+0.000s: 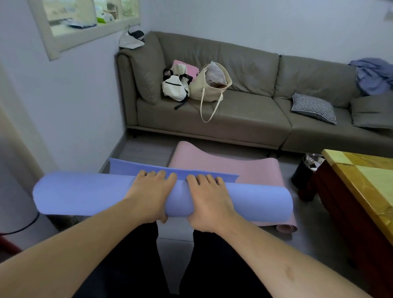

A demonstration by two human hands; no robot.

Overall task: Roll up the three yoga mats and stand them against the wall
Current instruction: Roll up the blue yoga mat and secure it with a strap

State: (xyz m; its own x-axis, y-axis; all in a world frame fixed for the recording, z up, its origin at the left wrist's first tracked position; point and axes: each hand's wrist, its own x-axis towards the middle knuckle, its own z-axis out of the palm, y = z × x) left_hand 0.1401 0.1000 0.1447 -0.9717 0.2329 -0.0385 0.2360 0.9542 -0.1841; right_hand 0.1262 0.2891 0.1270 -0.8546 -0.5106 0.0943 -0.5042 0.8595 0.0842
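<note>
both hands, left hand (150, 195) and right hand (208, 201), grip curled round the blue mat roll (84, 193).

blue mat (84, 193): matt foam, finely textured
pink mat (247, 168): matt foam, soft-looking
sofa (250, 120): grey-brown, smooth, leather-like, dull sheen
table (370, 182): glossy lacquered wood, dark red sides
tote bag (208, 89): cream woven cloth
cushion (313, 107): checked cloth
floor (142, 151): grey tile, smooth

home living rm: grey sofa (240, 100) w/ bags, cushions; wooden coffee table (361, 182).
</note>
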